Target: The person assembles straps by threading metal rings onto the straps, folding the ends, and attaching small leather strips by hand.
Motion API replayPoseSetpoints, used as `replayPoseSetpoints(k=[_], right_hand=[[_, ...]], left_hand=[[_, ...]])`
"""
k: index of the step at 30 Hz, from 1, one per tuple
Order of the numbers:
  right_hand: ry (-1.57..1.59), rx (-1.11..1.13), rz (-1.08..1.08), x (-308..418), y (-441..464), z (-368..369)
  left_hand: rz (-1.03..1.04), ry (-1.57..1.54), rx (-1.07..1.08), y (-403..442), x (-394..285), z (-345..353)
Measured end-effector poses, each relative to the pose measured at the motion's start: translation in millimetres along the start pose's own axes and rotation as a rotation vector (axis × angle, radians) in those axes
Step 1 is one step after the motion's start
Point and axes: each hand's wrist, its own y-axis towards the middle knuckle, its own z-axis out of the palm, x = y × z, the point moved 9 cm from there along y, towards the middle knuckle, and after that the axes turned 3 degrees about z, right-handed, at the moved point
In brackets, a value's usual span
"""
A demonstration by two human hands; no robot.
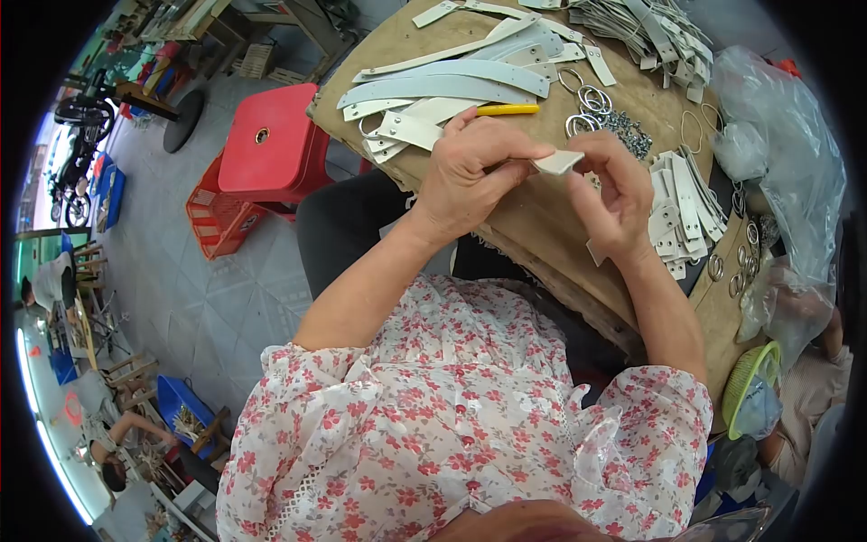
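My left hand (479, 167) pinches a short white strap piece (560, 163) between thumb and fingers, above the table's near edge. Close to the free end of that piece, my right hand (619, 194) has its fingers curled; what they hold, if anything, is hidden. A white strip end (596, 252) shows below the right palm, and I cannot tell whether it hangs from that hand. Behind the left hand lie a yellow-handled tool (508, 109) and several long white straps (452, 86). Beyond the right hand are metal rings (593, 99) and a heap of small metal fittings (628, 134).
A stack of short white straps (682, 212) lies right of the right hand, with loose rings (746, 262) beyond. Grey straps (637, 32) are bundled at the back. A plastic bag (786, 144) and a green basket (754, 388) stand right; a red stool (271, 140) stands left.
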Motion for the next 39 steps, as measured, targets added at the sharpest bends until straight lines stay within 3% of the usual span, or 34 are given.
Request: replayPoseSetpoints(k=[2,4,6,13,15,18,27,30,32,34,39], right_hand=[[0.350,-0.043,0.271,-24,-5,-2],[0.281,-0.035,0.397,-31,-4,-3],[0.383,0.107,0.692,-53,-12,14],[0.362,0.292,0.841,-54,-20,28],[0.523,0.280,0.897,-58,-25,33],[0.637,0.252,0.929,-61,-27,36],[0.587,0.267,0.909,-62,-28,34],[0.594,0.162,0.883,-55,-23,32],[0.588,0.155,0.782,-54,-19,28],[0.403,0.047,0.593,-44,-9,12],[0.221,-0.008,0.433,-34,-9,8]], left_hand=[[0.153,0.227,-0.031,-2,-15,-3],[0.204,0.279,-0.024,-3,-23,-2],[0.253,0.330,-0.016,-5,-26,-1],[0.383,0.401,-0.066,-9,-30,-3],[0.383,0.406,-0.069,-9,-30,-3],[0.365,0.382,-0.069,-8,-30,-3],[0.407,0.416,-0.083,-15,-37,0],[0.296,0.363,-0.084,-9,-37,-4],[-0.287,-0.114,-0.136,-8,8,-8],[-0.311,-0.174,-0.122,-3,9,-9],[-0.365,-0.269,-0.058,-1,12,-3]])
